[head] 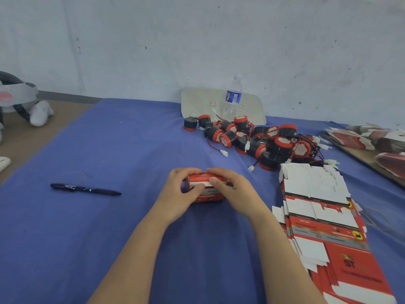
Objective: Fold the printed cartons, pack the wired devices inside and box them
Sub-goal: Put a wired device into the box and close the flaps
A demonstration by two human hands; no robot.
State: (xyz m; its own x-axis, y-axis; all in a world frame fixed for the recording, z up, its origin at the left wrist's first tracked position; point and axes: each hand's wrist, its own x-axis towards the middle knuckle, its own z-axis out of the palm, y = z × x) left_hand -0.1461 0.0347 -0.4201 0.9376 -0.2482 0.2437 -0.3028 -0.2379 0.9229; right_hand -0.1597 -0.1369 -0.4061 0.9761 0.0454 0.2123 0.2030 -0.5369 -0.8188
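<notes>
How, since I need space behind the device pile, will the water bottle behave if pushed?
The water bottle stands upright, tall and narrow, so a push high up would probably tip it. Its round body would then likely roll, perhaps into the wired devices just in front. It is clear plastic, probably light; its fill level cannot be told.

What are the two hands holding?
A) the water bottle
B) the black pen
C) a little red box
C: the left hand and right hand both grip the little red box; the pen lies apart on the blue cloth, and the bottle stands at the back.
</notes>
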